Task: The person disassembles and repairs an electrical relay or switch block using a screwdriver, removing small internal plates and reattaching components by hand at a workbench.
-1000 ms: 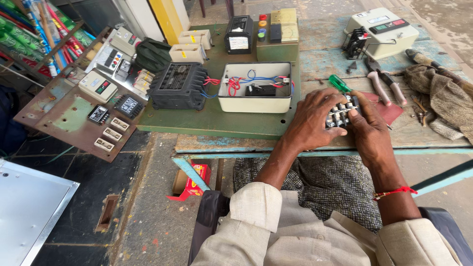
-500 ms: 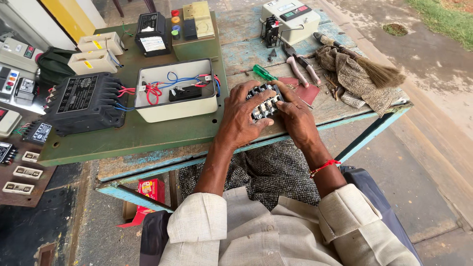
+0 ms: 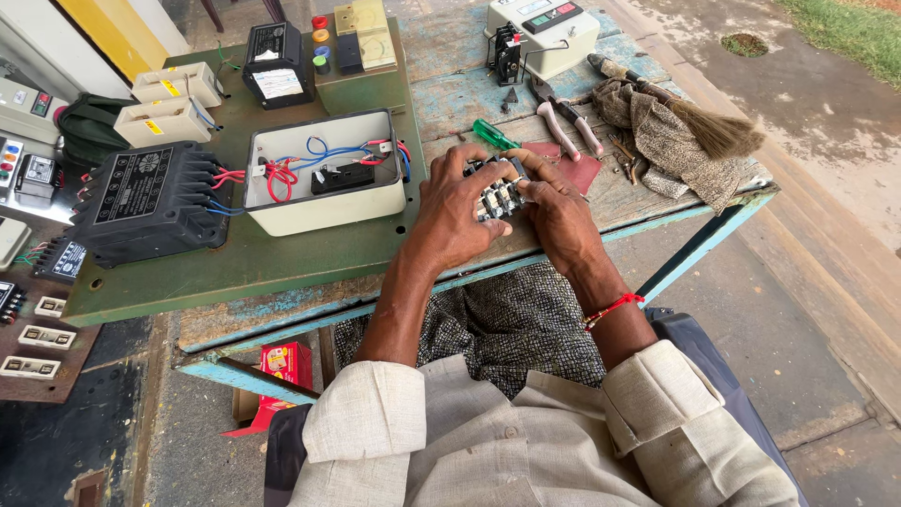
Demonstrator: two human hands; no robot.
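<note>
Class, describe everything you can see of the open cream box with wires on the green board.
The cream box is rectangular, lidless, with rounded corners; it looks like plastic or painted metal. Inside lie red and blue wires and a small black block. It sits flat on the green board, beside a black unit to which red and blue wires run. Neither hand touches it.

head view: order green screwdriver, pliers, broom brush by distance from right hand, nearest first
From the right hand:
1. Green screwdriver, just beyond the fingertips, toward the left hand.
2. Pliers, farther up the table, slightly right.
3. Broom brush, farthest, lying on the cloth near the table's right edge.
</note>
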